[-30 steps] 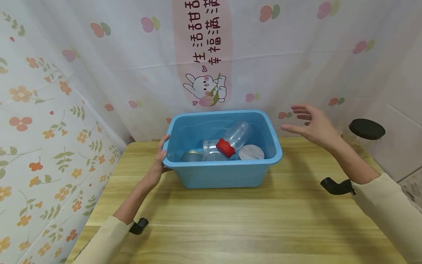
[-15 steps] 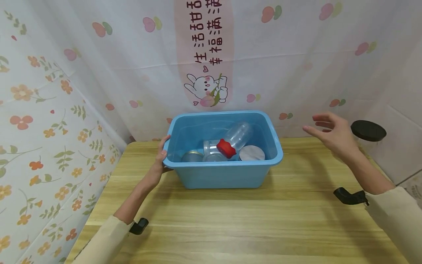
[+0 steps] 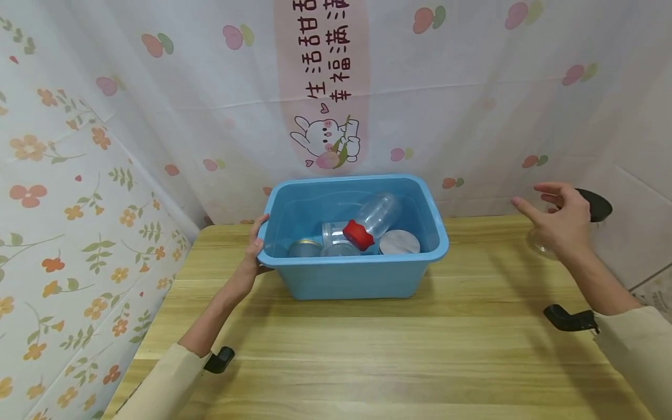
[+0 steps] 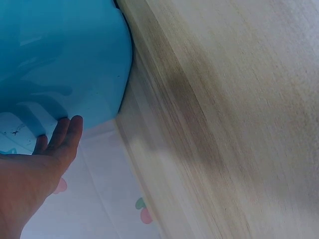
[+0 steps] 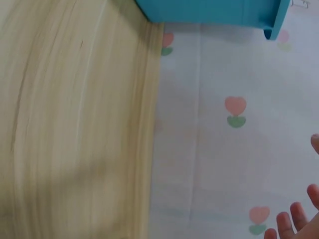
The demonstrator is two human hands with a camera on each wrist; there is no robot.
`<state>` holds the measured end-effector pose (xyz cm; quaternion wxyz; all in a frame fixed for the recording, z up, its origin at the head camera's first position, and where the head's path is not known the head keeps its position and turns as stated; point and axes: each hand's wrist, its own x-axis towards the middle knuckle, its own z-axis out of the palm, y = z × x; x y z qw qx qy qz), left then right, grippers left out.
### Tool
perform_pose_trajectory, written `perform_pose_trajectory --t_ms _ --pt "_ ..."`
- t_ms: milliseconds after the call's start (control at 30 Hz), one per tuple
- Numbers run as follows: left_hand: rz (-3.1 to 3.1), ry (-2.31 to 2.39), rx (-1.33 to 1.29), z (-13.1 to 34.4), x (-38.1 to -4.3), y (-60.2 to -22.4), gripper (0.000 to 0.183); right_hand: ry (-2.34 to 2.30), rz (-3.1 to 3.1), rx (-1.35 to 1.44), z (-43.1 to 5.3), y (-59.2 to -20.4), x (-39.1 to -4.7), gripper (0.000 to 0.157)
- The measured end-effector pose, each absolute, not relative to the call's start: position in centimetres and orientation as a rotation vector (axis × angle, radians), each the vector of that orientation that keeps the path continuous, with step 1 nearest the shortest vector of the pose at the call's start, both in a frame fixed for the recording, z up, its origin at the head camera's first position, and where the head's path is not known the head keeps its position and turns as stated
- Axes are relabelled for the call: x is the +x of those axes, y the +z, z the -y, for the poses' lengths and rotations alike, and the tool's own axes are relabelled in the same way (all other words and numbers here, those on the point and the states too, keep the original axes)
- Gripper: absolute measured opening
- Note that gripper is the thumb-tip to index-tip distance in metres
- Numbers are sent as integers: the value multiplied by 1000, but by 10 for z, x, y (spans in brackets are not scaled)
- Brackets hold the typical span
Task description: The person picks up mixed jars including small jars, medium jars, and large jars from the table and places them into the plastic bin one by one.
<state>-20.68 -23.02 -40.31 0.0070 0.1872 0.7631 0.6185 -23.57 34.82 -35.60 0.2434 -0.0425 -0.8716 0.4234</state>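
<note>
In the head view, my left hand point(image 3: 245, 271) holds the left rim of a blue plastic bin point(image 3: 352, 280). The left wrist view shows fingers point(image 4: 72, 132) against the bin's outer wall. Inside lie a clear jar with a red scalloped lid point(image 3: 359, 235), a jar with a pale round lid point(image 3: 399, 242) and several other clear jars point(image 3: 333, 231). On the right, my right hand point(image 3: 567, 224) is raised with fingers loosely bent and nothing in them. Behind it stands a clear jar with a black lid point(image 3: 598, 205), partly hidden; whether they touch I cannot tell.
Everything rests on a wood-grain table point(image 3: 336, 356). A printed cloth point(image 3: 210, 87) hangs right behind the bin, and a flowered cloth point(image 3: 63, 233) borders the left. A pale wall surface point(image 3: 643, 216) stands close to the black-lidded jar.
My right hand has moved rightward and a little lower, away from the bin, and now covers part of the black-lidded jar. My left hand and the bin have stayed put.
</note>
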Motion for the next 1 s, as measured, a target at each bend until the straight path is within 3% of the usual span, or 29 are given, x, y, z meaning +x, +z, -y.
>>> perform_pose_trajectory --t_ms 467,667,1000 --pt "-2389 1937 574 229 -206 -401 64 1315 2247 -206 -375 -363 -227 50" --pt "-2384 1947 560 229 -206 -402 65 1311 2208 -259 -384 -366 -223 65" --pt "-2375 1965 553 229 -207 -404 65 1167 2156 -375 -397 -371 -222 74"
